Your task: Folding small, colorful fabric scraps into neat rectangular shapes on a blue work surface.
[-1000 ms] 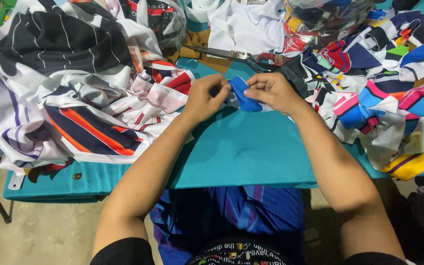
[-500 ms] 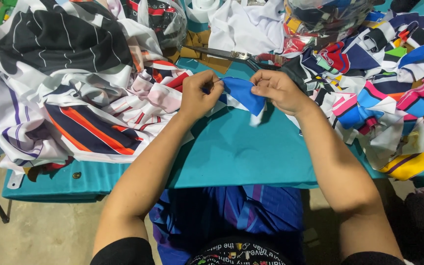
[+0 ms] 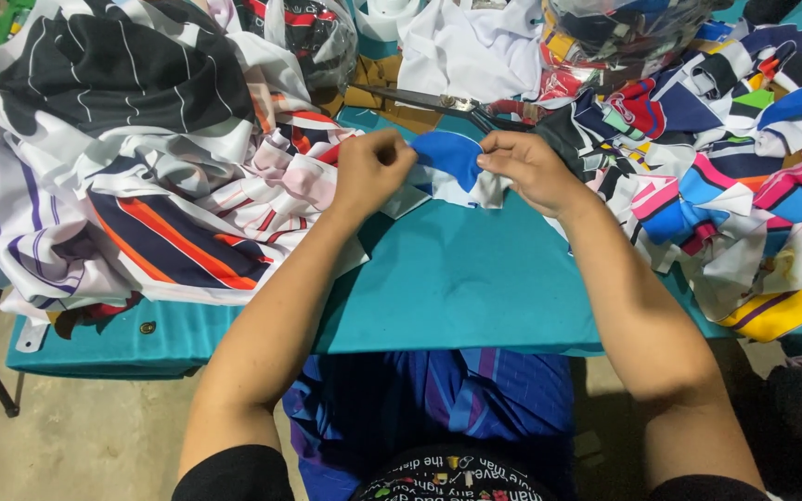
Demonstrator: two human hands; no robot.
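Compared to a moment ago, the blue and white fabric scrap (image 3: 452, 162) is bunched up smaller now and raised a bit higher over the teal counter (image 3: 457, 278). Left hand (image 3: 370, 170) and right hand (image 3: 528, 167) both have a pinched grip on its edges, closer together. Scissors (image 3: 438, 102) haven't moved, just behind.

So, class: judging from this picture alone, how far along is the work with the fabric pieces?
Done: nothing shows as clearly finished; whether either heap has been worked cannot be told. In hand: the left hand and right hand pinch a blue and white fabric piece between them above the teal table. Left: perhaps the striped garments at left and the colourful scraps at right. The scissors lie unused behind.
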